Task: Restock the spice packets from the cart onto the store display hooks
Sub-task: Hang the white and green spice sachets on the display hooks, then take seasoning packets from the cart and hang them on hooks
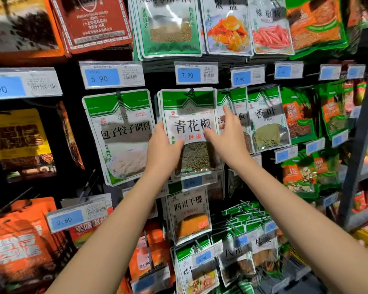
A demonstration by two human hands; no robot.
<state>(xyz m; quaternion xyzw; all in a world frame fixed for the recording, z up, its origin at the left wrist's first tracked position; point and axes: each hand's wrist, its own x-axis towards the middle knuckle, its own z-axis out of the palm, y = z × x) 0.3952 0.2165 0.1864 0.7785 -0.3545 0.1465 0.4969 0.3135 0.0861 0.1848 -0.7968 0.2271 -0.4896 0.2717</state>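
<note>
One packet [189, 115] hangs on a hook [190, 91]. Left hand [162, 149] pinches its left edge, right hand [229, 136] its right. One price tag [196, 73] sits above.

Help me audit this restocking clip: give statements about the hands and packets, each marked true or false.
1. Both hands touch the green peppercorn packet: the left hand and the right hand. True.
2. The price tag above it reads 7.90. True.
3. The packet to its left has an orange top. False: that dumpling seasoning packet has a green top.
4. The right hand holds a price tag. False: its thumb lies on the peppercorn packet's front.
5. The left hand hangs free. False: it grips the packet's left edge.
</note>
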